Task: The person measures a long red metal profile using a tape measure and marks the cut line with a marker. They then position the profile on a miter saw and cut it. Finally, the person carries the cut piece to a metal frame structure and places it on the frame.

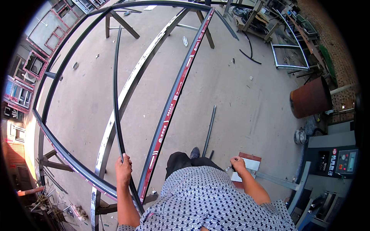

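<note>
My left hand [123, 169] is closed around a long, thin dark strip [115, 92]. The strip runs away from me toward the far end of the work, and its near end passes beside my forearm. Under and around it lies a large dark metal frame [61, 147] on supports. A long profile with a red printed film [165, 119] stretches along the right of the strip. Out to my right, my right hand [238, 164] is curled into a fist at waist height. A small dark bit shows at its fingers, too little to name.
A scuffed white beam [131, 82] runs under the frame. Loose metal bars [210, 129] lie on the floor by my shoe [195, 153]. On the right stand a rusty drum [311, 97] and a machine with a control panel [347, 161]. Several window frames [36, 63] lean at far left.
</note>
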A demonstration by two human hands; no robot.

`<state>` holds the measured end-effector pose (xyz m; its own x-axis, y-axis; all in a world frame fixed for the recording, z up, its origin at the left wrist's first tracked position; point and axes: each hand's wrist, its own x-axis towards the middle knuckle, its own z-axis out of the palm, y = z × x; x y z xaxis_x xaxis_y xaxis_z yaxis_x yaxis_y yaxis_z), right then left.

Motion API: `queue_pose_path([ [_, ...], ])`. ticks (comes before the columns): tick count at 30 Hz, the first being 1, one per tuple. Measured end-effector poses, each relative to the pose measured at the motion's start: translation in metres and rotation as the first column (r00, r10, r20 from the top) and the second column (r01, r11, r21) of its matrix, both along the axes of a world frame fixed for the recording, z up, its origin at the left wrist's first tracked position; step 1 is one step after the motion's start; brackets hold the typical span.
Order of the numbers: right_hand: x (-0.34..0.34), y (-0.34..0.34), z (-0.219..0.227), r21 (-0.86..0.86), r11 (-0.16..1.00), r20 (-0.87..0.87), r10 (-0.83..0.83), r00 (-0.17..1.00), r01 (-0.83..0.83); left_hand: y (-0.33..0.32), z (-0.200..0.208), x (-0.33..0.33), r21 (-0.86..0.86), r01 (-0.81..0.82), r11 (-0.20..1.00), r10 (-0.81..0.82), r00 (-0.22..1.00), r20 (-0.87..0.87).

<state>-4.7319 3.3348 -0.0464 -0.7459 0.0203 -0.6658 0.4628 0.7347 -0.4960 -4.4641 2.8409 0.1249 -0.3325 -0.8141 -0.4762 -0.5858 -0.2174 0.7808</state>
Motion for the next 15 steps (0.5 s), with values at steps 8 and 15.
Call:
queue_pose_path([
  [8,-0.182,-0.045,-0.006,-0.037,0.997,0.021,-0.06,0.998,0.061,-0.058,-0.001,-0.165,0.012,-0.052,0.999,0.053,0.997,-0.053],
  [15,-0.268,-0.097,0.0,0.037,0.999,0.081,-0.019,0.996,0.016,-0.143,-0.031,-0.323,0.069,-0.044,0.997,0.054,0.988,-0.142],
])
